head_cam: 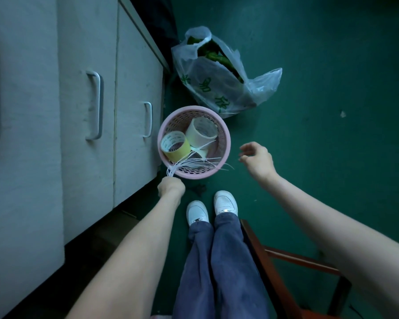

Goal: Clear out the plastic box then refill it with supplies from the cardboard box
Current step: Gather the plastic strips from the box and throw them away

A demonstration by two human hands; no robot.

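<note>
Pink perforated plastic basket [224, 143] stands on the green floor [332, 157], just beside the white cabinet [134, 111], and it already holds a yellow roll of tape [175, 146] at nine o'clock and a cream roll of tape [200, 132] at one o'clock. Your left hand [171, 187] is closed in a fist around the bunched ends of white plastic cable ties [194, 163], whose loose tips fan across the basket's six o'clock rim. Your right hand [256, 160] hovers at three o'clock of the basket, fingers loosely curled and holding nothing. Neither the plastic box nor the cardboard box is in view.

The risk lies in those splayed ties: let go now and some, resting on the rim, may tip outward onto the floor. Pushing them in could also nudge the light basket toward the clear plastic bag [217, 84] at twelve o'clock.
</note>
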